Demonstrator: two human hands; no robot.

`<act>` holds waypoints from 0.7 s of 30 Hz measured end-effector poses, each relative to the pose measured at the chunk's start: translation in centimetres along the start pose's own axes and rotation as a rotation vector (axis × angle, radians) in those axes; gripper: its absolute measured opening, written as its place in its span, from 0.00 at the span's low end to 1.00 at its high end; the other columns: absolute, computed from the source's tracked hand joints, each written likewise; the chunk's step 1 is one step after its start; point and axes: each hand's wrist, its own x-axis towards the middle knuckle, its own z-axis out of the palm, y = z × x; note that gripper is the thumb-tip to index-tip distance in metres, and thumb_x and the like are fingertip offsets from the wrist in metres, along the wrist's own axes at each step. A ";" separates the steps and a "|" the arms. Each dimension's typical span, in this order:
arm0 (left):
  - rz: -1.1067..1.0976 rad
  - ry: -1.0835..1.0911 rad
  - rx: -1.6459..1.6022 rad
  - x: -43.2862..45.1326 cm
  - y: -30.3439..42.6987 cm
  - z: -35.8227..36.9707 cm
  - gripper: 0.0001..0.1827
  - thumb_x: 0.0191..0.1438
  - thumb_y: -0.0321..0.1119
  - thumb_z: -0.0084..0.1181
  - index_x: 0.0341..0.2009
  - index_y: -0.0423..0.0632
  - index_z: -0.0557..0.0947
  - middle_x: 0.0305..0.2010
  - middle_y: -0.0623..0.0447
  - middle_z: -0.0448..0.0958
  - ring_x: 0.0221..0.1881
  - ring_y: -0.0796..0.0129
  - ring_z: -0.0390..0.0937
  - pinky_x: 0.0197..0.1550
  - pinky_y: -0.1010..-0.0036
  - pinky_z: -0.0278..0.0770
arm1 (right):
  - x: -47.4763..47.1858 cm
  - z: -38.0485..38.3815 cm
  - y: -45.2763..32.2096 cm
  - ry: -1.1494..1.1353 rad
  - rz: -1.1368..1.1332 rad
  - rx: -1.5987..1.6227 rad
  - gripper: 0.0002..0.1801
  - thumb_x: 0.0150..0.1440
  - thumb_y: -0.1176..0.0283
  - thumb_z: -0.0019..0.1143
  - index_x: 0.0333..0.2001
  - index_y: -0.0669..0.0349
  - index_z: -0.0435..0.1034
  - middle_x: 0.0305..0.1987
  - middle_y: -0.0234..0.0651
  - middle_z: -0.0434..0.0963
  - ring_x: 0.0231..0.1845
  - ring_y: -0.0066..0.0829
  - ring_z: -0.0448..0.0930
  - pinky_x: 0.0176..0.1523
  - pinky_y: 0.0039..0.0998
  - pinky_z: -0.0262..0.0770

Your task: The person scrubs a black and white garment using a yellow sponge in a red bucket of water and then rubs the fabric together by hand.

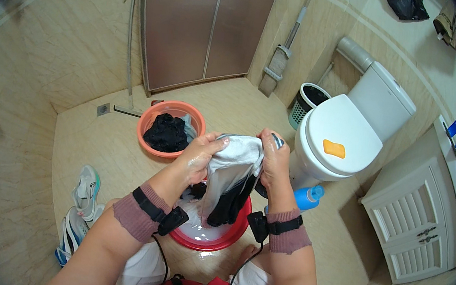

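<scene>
A wet white, grey and black garment [234, 156] is stretched between my two hands. My left hand [200, 156] pinches its left edge, thumb on top, with suds on the wrist. On the other side, my right hand [274, 158] is closed around the upper right edge of the cloth. The dark lower part hangs over a red basin [237, 233], which holds cloudy, sudsy water and some dark cloth, partly hidden by the garment and my left hand. An orange basin [144, 145] with black clothing [166, 131] and a pale blue-grey cloth stands on the floor just beyond my left hand.
A blue bottle [306, 198] is beside my right forearm. Farther right is a toilet [343, 128] with an orange bar [334, 148] on its lid, near a waste bin [300, 109]. Sneakers [85, 192] lie at left. A squeegee [127, 111] rests behind the orange basin.
</scene>
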 end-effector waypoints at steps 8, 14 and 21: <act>0.072 -0.091 -0.220 2.3 -2.4 -4.6 0.12 0.61 0.43 0.49 0.37 0.48 0.76 0.33 0.55 0.77 0.32 0.71 0.77 0.34 0.72 0.77 | -6.7 6.2 -0.9 -0.202 -0.526 -0.701 0.10 0.48 0.66 0.63 0.33 0.56 0.74 0.27 0.41 0.78 0.25 0.33 0.78 0.32 0.30 0.74; -0.186 0.212 -0.281 0.7 -3.4 3.8 0.16 0.61 0.50 0.46 0.30 0.53 0.75 0.25 0.56 0.75 0.26 0.70 0.76 0.27 0.74 0.75 | -3.3 4.2 -0.9 0.154 -0.523 -1.037 0.12 0.50 0.59 0.60 0.27 0.57 0.72 0.20 0.46 0.74 0.23 0.48 0.76 0.25 0.39 0.71; -0.162 -0.003 -0.376 1.7 -4.3 -2.2 0.18 0.60 0.50 0.48 0.23 0.53 0.71 0.20 0.56 0.70 0.20 0.69 0.70 0.23 0.69 0.69 | -7.6 6.4 0.2 -0.131 -0.868 -0.940 0.10 0.48 0.63 0.62 0.25 0.56 0.71 0.22 0.42 0.74 0.20 0.45 0.75 0.25 0.38 0.71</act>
